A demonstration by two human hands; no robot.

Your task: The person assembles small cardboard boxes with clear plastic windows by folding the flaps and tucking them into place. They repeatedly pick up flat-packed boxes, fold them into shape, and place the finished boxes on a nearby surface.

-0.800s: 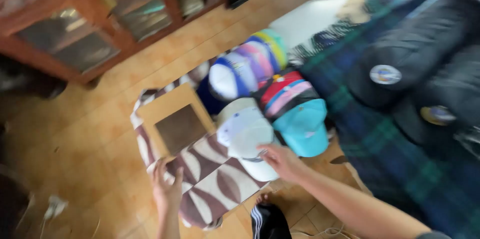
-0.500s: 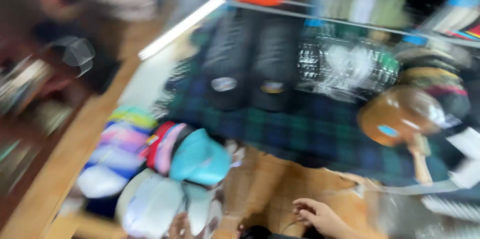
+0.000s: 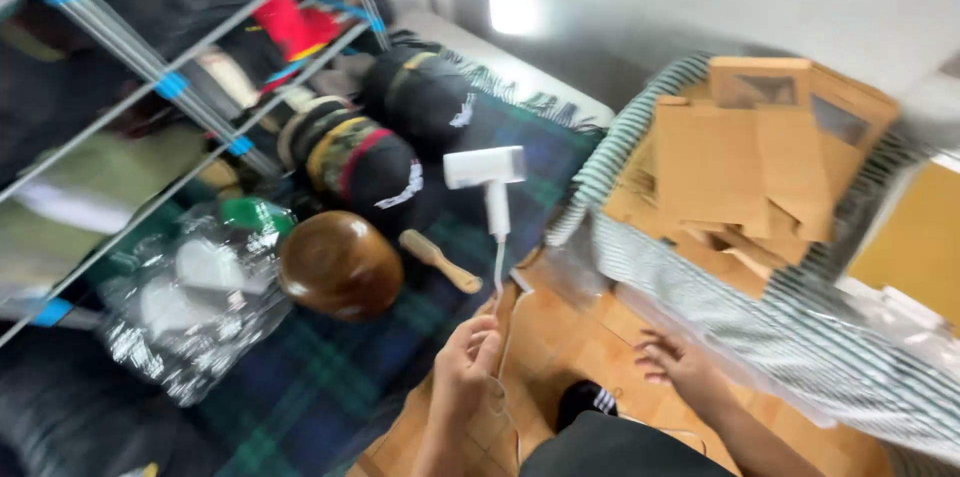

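Note:
My left hand [image 3: 468, 357] is pinched on the thin white cord [image 3: 498, 282] of a white hair dryer [image 3: 487, 172]. The dryer lies on a dark plaid blanket [image 3: 310, 387], and its cord runs down to my fingers. My right hand [image 3: 680, 362] hovers just above the orange tiled floor [image 3: 560, 332] with fingers spread and nothing in it, next to clear plastic wrap [image 3: 690, 322]. A wooden brush [image 3: 440, 259] lies left of the cord, beside a round brown wooden form [image 3: 340, 265].
Stacked dark caps [image 3: 365, 162] sit on the blanket below a metal rack [image 3: 190, 87] with blue joints. Crinkled clear bags [image 3: 190, 297] lie at the left. Brown paper window bags [image 3: 740, 157] are piled on a striped cloth [image 3: 760, 307] at the right.
The view has swung from the pile of coloured caps to the rack, blanket and hair dryer. My left hand now grips the dryer's cord and my right hand has moved over the floor.

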